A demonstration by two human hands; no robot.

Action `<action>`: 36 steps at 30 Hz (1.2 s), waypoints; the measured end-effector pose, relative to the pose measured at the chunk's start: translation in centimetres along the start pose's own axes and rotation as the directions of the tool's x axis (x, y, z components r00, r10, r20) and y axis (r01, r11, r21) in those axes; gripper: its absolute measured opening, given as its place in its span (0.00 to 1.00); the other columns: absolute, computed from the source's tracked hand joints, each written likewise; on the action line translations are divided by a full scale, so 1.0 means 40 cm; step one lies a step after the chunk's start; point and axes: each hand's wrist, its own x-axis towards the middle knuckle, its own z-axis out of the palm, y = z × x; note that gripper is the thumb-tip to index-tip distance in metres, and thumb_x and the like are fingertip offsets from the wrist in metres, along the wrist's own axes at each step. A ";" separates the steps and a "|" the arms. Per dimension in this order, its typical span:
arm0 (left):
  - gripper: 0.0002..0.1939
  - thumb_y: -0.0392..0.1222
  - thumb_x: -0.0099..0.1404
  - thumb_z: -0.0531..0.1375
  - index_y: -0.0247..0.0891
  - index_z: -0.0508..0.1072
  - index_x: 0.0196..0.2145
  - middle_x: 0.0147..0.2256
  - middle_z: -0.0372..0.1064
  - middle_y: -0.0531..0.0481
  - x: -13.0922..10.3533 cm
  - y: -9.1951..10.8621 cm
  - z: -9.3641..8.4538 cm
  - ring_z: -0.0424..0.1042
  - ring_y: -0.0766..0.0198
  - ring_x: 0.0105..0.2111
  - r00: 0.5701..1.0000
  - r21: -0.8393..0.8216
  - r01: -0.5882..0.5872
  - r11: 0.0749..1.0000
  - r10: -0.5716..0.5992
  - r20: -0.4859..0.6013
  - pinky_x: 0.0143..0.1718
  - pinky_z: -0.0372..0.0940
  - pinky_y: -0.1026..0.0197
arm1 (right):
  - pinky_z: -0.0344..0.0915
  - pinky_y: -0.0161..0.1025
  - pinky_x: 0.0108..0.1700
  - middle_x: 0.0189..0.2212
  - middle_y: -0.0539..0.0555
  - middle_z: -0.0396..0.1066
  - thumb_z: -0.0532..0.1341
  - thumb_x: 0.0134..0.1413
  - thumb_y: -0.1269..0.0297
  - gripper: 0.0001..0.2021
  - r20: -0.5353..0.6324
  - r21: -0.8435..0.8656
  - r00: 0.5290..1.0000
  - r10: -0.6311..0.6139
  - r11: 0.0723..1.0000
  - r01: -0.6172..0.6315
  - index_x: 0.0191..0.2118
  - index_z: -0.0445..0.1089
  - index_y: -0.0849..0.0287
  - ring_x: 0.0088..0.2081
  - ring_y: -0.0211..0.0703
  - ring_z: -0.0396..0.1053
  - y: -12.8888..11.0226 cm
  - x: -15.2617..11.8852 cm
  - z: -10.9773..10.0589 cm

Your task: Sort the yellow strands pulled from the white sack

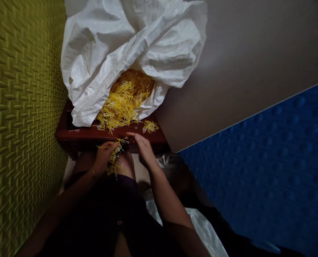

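Observation:
Above my lap, my left hand (104,157) is closed on a bunch of thin yellow strands with white tips (116,157), which hangs down over my knees. My right hand (143,145) is just to the right of it, its fingers stretched out toward the bunch. I see nothing held in those fingers, though the light is dim. Beyond both hands, a large heap of the same yellow strands (121,103) spills from the mouth of a white woven sack (94,50). A small separate clump of strands (150,126) lies to the right of the heap.
The sack rests on a dark red wooden table (86,134). A dark flat object (71,123) lies partly under its left edge. A yellow textured wall (22,107) rises on the left. A grey panel (228,71) and a blue bumpy surface (268,171) are on the right.

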 end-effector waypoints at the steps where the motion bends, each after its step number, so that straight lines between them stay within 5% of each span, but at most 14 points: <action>1: 0.08 0.42 0.48 0.64 0.34 0.72 0.23 0.25 0.68 0.53 0.001 -0.001 0.001 0.63 0.71 0.26 1.000 0.012 -0.008 1.000 0.008 -0.003 0.31 0.57 0.67 | 0.63 0.40 0.42 0.38 0.53 0.72 0.52 0.55 0.51 0.19 0.041 0.071 0.999 0.032 0.997 -0.035 0.45 0.70 0.56 0.36 0.41 0.68 -0.011 -0.023 0.021; 4: 0.07 0.42 0.49 0.63 0.34 0.72 0.23 0.25 0.68 0.53 0.000 -0.001 0.000 0.63 0.70 0.26 1.000 0.037 -0.030 0.999 0.030 -0.003 0.31 0.57 0.66 | 0.62 0.37 0.39 0.33 0.51 0.72 0.60 0.48 0.56 0.14 0.036 0.168 0.998 0.058 0.984 -0.063 0.40 0.71 0.57 0.33 0.39 0.67 -0.030 -0.055 0.059; 9: 0.07 0.40 0.51 0.61 0.34 0.71 0.22 0.24 0.67 0.54 -0.010 0.000 -0.007 0.63 0.70 0.26 0.993 0.096 -0.114 0.989 0.111 0.032 0.32 0.57 0.66 | 0.60 0.34 0.32 0.22 0.48 0.66 0.61 0.48 0.59 0.09 -0.050 0.184 0.998 0.045 0.982 -0.036 0.28 0.70 0.59 0.26 0.35 0.62 -0.036 -0.041 0.056; 15: 0.06 0.39 0.52 0.60 0.34 0.69 0.21 0.23 0.66 0.54 -0.011 -0.007 -0.006 0.62 0.70 0.27 0.985 0.126 -0.166 0.978 0.159 0.066 0.33 0.57 0.66 | 0.63 0.36 0.38 0.30 0.50 0.71 0.60 0.50 0.59 0.15 0.033 0.157 0.999 0.038 0.987 -0.043 0.44 0.69 0.57 0.31 0.37 0.66 -0.039 -0.045 0.054; 21: 0.06 0.39 0.52 0.59 0.35 0.68 0.21 0.22 0.64 0.55 -0.011 -0.005 -0.006 0.60 0.71 0.25 0.982 0.156 -0.189 0.969 0.181 0.061 0.31 0.56 0.66 | 0.63 0.38 0.42 0.33 0.53 0.72 0.57 0.54 0.62 0.09 0.046 -0.160 0.989 -0.141 0.976 0.147 0.36 0.73 0.57 0.37 0.41 0.69 -0.029 -0.047 0.043; 25: 0.07 0.39 0.52 0.59 0.36 0.68 0.20 0.21 0.63 0.55 -0.005 -0.013 -0.003 0.60 0.70 0.25 0.974 0.179 -0.221 0.959 0.209 0.085 0.30 0.56 0.66 | 0.62 0.39 0.41 0.31 0.55 0.71 0.53 0.58 0.64 0.11 0.055 -0.457 0.950 -0.307 0.838 0.298 0.35 0.72 0.57 0.35 0.42 0.67 -0.024 -0.038 0.051; 29: 0.06 0.38 0.52 0.59 0.36 0.68 0.20 0.21 0.63 0.55 0.009 -0.020 0.008 0.59 0.70 0.25 0.974 0.173 -0.226 0.959 0.221 0.051 0.29 0.56 0.67 | 0.62 0.38 0.40 0.31 0.56 0.70 0.51 0.59 0.65 0.12 0.017 -0.547 0.931 -0.366 0.775 0.315 0.35 0.71 0.59 0.35 0.42 0.66 -0.007 -0.008 0.073; 32: 0.07 0.38 0.53 0.59 0.36 0.68 0.20 0.21 0.63 0.55 -0.007 -0.008 0.010 0.60 0.71 0.25 0.967 0.164 -0.254 0.953 0.252 0.035 0.29 0.56 0.67 | 0.61 0.39 0.40 0.32 0.57 0.70 0.49 0.58 0.65 0.13 -0.159 -0.628 0.927 -0.340 0.759 0.170 0.35 0.71 0.61 0.35 0.43 0.65 0.047 0.047 0.028; 34: 0.07 0.40 0.54 0.59 0.36 0.69 0.21 0.22 0.64 0.55 -0.029 0.004 0.006 0.60 0.71 0.25 0.965 0.155 -0.261 0.953 0.256 0.048 0.29 0.57 0.68 | 0.60 0.41 0.40 0.32 0.60 0.70 0.48 0.58 0.67 0.15 -0.405 -0.660 0.874 -0.270 0.748 -0.075 0.35 0.72 0.64 0.35 0.45 0.65 0.105 0.094 -0.042; 36: 0.07 0.42 0.54 0.60 0.36 0.70 0.23 0.22 0.64 0.55 -0.049 0.015 0.001 0.60 0.72 0.24 0.982 0.104 -0.184 0.977 0.178 0.059 0.28 0.56 0.68 | 0.59 0.41 0.40 0.34 0.62 0.70 0.49 0.56 0.69 0.15 -0.521 -0.650 0.835 -0.176 0.716 -0.255 0.38 0.72 0.67 0.36 0.46 0.65 0.166 0.138 -0.121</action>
